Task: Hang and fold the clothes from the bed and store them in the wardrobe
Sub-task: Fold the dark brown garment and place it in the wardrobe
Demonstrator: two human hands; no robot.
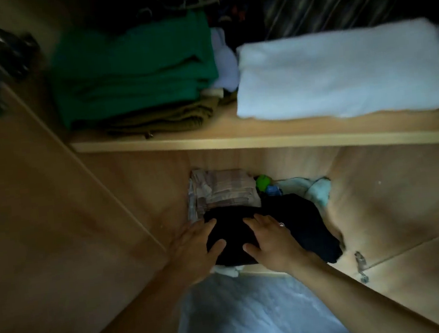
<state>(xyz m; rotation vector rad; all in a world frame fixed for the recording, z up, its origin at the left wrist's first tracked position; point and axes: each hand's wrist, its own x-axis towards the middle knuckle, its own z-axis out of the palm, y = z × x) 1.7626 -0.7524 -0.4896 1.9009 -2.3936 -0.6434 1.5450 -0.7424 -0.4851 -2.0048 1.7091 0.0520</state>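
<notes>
Both hands [194,246] [268,238], fingers spread, press black folded garment [297,226] onto wardrobe's lower shelf [262,271]

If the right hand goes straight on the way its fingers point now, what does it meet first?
The right hand lies on the black garment, fingers pointing up-left into the wardrobe. Going on, it would probably meet the folded plaid cloth just behind, though depth is unclear.

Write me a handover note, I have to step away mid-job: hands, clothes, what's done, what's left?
Left hand: flat against the left side of the folded black garment on the lower wardrobe shelf.
Right hand: flat on top of it.
Upper shelf: green stack and white folded towel stored.
Done: black garment folded, almost placed.
Left: push it in beside the checked pile. The bed is out of view.
</notes>
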